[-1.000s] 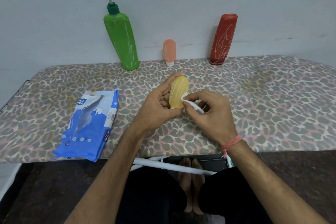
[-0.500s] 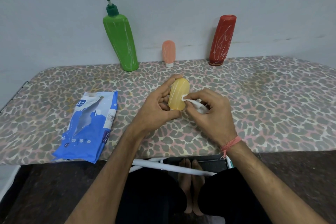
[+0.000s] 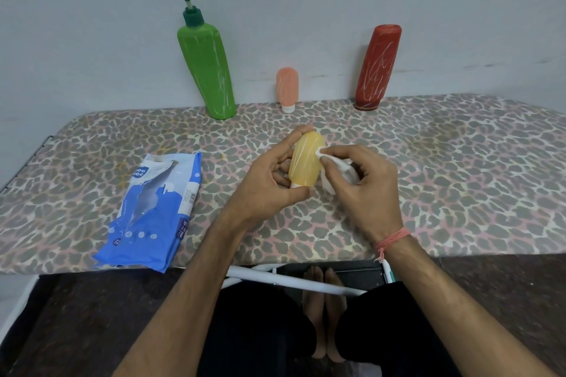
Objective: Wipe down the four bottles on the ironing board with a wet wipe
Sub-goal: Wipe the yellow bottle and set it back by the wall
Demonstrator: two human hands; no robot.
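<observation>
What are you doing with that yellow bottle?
A person is cleaning bottles on an ironing board. The left hand holds a small yellow bottle, and the right hand rubs its side with a white wet wipe. A green pump bottle, a small pink bottle and a red bottle stand by the wall, showing white scribbles. A blue wipes pack lies to the left.

Left hand gripping yellow bottle, right hand pressing wet wipe against it
</observation>
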